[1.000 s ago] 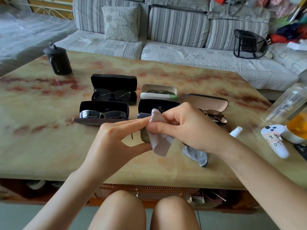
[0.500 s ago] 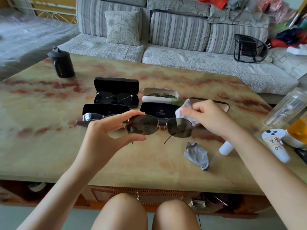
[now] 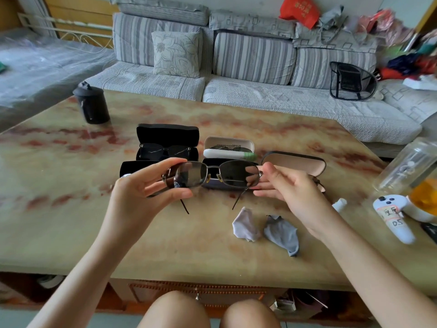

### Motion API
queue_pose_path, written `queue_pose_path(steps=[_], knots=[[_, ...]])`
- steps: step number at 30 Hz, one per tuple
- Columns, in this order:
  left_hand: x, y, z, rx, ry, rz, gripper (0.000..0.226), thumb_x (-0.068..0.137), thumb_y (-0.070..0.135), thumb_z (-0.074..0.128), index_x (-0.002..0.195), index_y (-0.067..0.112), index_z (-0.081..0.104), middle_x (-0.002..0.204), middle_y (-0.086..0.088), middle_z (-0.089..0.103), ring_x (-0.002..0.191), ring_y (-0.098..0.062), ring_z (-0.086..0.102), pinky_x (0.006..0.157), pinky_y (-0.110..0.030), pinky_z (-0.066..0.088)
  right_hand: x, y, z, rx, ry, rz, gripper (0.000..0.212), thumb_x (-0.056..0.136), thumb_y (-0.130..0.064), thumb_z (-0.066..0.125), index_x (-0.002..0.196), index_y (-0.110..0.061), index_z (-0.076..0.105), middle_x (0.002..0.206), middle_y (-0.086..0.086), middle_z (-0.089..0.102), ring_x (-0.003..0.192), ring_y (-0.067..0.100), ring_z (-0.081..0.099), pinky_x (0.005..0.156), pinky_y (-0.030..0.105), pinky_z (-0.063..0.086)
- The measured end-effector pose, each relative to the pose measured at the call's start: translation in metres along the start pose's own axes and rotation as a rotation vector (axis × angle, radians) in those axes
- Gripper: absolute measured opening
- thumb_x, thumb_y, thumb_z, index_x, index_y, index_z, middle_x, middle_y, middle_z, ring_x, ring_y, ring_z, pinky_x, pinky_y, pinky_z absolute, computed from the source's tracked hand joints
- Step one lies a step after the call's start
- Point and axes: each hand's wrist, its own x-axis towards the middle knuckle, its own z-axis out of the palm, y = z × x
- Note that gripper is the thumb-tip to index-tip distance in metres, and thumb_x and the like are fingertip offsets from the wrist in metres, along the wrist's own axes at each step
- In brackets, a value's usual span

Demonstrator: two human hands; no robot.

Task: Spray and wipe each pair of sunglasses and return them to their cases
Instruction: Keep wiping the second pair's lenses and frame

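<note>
Dark metal-framed sunglasses [image 3: 212,174] hang in the air above the marble table [image 3: 71,209], temples unfolded toward me. My left hand [image 3: 144,197] pinches the left lens rim between thumb and fingers. My right hand [image 3: 290,192] pinches the frame's right hinge. Two grey wiping cloths [image 3: 246,224] [image 3: 282,234] lie crumpled on the table below my right hand. Behind the glasses stand several open cases: a black one [image 3: 168,138] with sunglasses, a white one [image 3: 228,147] with sunglasses, a brown one [image 3: 295,162], and two dark ones partly hidden.
A white spray bottle [image 3: 339,204] peeks out behind my right forearm. A white controller [image 3: 392,218], a clear jar [image 3: 406,166] and an orange object [image 3: 423,195] crowd the right edge. A black canister [image 3: 93,105] stands at the far left. A sofa [image 3: 236,91] runs behind the table.
My right hand stopped wiping, dropped the cloth onto the table beside the other cloth, and took hold of the frame's right end. The sunglasses rose and both hands now hold them.
</note>
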Motion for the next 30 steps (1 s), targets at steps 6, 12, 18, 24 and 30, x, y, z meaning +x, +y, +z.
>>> queue_pose_path(steps=[6, 12, 18, 24, 30], knots=[[0.002, 0.008, 0.004, -0.027, -0.015, -0.023, 0.051, 0.057, 0.019, 0.078, 0.106, 0.027, 0.068, 0.094, 0.022, 0.073, 0.094, 0.003, 0.068, 0.088, -0.011, 0.048, -0.009, -0.008, -0.003, 0.162, -0.085, 0.058, 0.036, 0.084, -0.03, 0.057, 0.101, -0.002, 0.071, 0.104, 0.01, 0.074, 0.103, 0.017, 0.069, 0.09, 0.023, 0.054], [0.002, 0.01, 0.012, -0.091, -0.041, -0.085, 0.05, 0.057, 0.014, 0.076, 0.105, 0.026, 0.067, 0.092, 0.021, 0.074, 0.092, 0.003, 0.068, 0.085, -0.009, 0.047, -0.012, -0.005, -0.003, 0.459, -0.076, 0.098, 0.027, 0.083, -0.02, 0.057, 0.093, 0.002, 0.068, 0.108, 0.023, 0.07, 0.103, 0.028, 0.068, 0.089, 0.03, 0.056], [0.001, 0.007, 0.016, -0.113, -0.076, -0.114, 0.052, 0.056, 0.022, 0.09, 0.103, 0.037, 0.073, 0.102, 0.013, 0.074, 0.107, -0.007, 0.066, 0.102, -0.024, 0.046, -0.012, -0.002, -0.006, 0.596, -0.093, 0.074, 0.027, 0.086, -0.011, 0.05, 0.098, 0.01, 0.064, 0.108, 0.025, 0.07, 0.097, 0.023, 0.07, 0.082, 0.023, 0.054], [-0.002, 0.007, 0.025, -0.154, -0.14, -0.195, 0.054, 0.065, 0.017, 0.075, 0.117, 0.028, 0.064, 0.105, 0.016, 0.073, 0.11, -0.001, 0.063, 0.095, -0.017, 0.049, -0.012, 0.008, -0.01, 0.569, -0.067, 0.081, 0.033, 0.085, -0.01, 0.05, 0.104, 0.015, 0.059, 0.107, 0.023, 0.07, 0.093, 0.022, 0.071, 0.079, 0.022, 0.055], [-0.006, 0.007, 0.031, -0.221, -0.085, -0.197, 0.053, 0.067, 0.011, 0.072, 0.117, 0.027, 0.062, 0.1, 0.017, 0.074, 0.101, -0.002, 0.067, 0.08, -0.009, 0.049, -0.013, 0.01, -0.01, 0.581, -0.05, 0.076, 0.036, 0.085, -0.01, 0.05, 0.108, 0.017, 0.056, 0.107, 0.024, 0.07, 0.09, 0.023, 0.071, 0.079, 0.024, 0.055]])
